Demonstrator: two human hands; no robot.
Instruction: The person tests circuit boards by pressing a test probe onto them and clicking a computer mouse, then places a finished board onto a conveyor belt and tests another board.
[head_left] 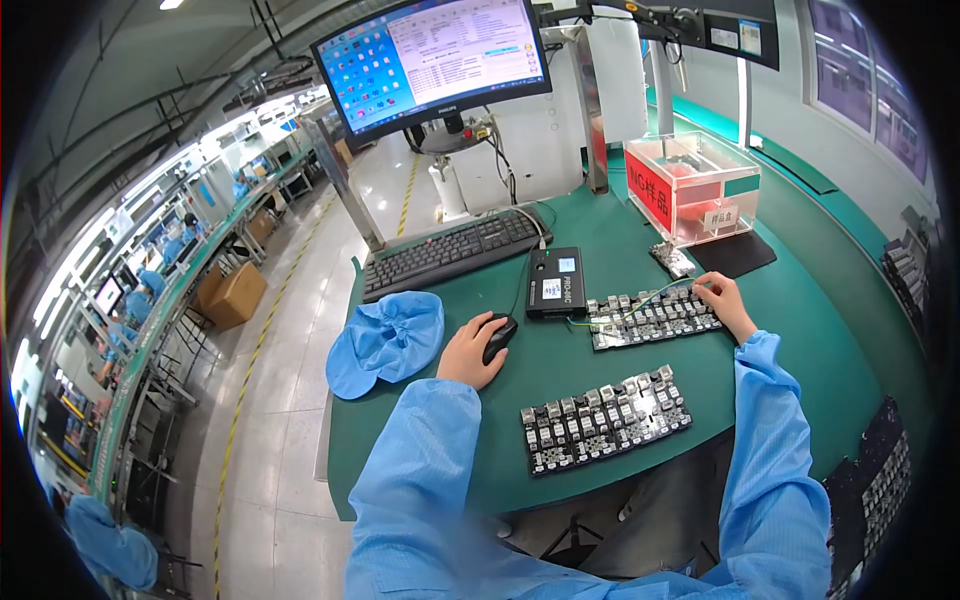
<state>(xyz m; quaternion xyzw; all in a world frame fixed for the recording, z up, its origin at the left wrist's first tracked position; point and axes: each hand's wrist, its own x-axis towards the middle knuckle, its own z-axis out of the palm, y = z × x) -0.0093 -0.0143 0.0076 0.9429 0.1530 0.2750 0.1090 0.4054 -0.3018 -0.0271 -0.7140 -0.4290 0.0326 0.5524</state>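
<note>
My left hand (474, 352) is wrapped over a black computer mouse (500, 340) on the green table. At the right end of a tray of small circuit boards (650, 318), my right hand (725, 303) has its fingers pinched together by a thin cable; what is between the fingertips is too small to make out. The cable runs across the boards from a black box with a lit screen (556, 284). Nearer to me lies a second tray of boards (606, 420). Both forearms are in blue sleeves.
A monitor (432, 62) stands behind a black keyboard (455, 252). A blue cap (386, 343) lies at the left. Farther back right are a clear box with red labels (695, 187) and a black mat (735, 255). More board trays (878, 495) are at the lower right.
</note>
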